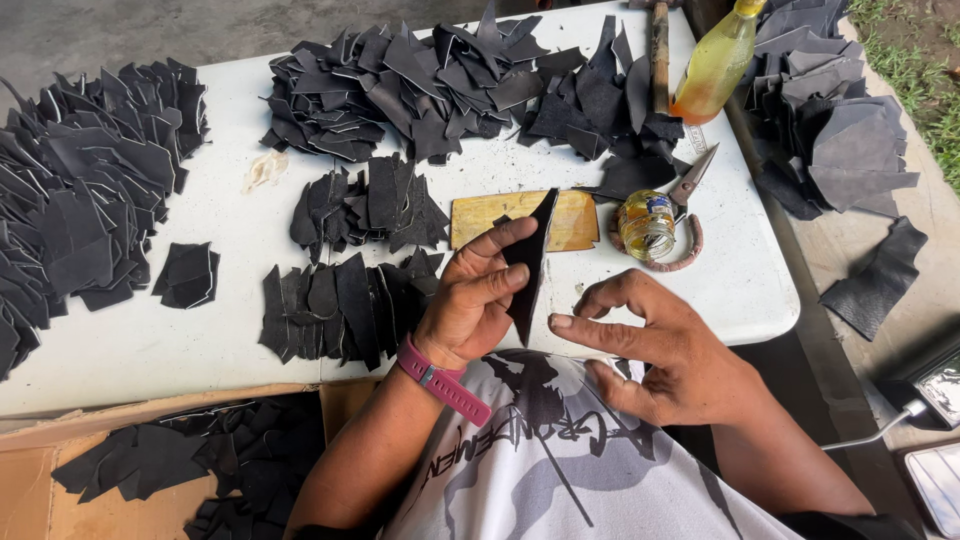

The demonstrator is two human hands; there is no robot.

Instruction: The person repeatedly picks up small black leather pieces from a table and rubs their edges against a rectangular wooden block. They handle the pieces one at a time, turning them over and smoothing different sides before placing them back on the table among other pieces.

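My left hand (pixel 478 290), with a pink strap on its wrist, pinches a thin pointed piece of black leather (pixel 528 262) and holds it upright on edge over the front of the white table (pixel 230 345). My right hand (pixel 660 345) hovers just right of the piece with fingers spread, holding nothing; its index finger points toward the leather's lower edge. Behind the piece lies a yellowish-brown flat board (pixel 575 222).
Heaps of black leather cut-outs cover the table: far left (pixel 80 190), back centre (pixel 430 75), and smaller stacks (pixel 340 300) by my left hand. A small glass jar (pixel 647 224), scissors (pixel 692 180) and a yellow bottle (pixel 715 65) stand at right. More leather lies in a cardboard box (pixel 200 460).
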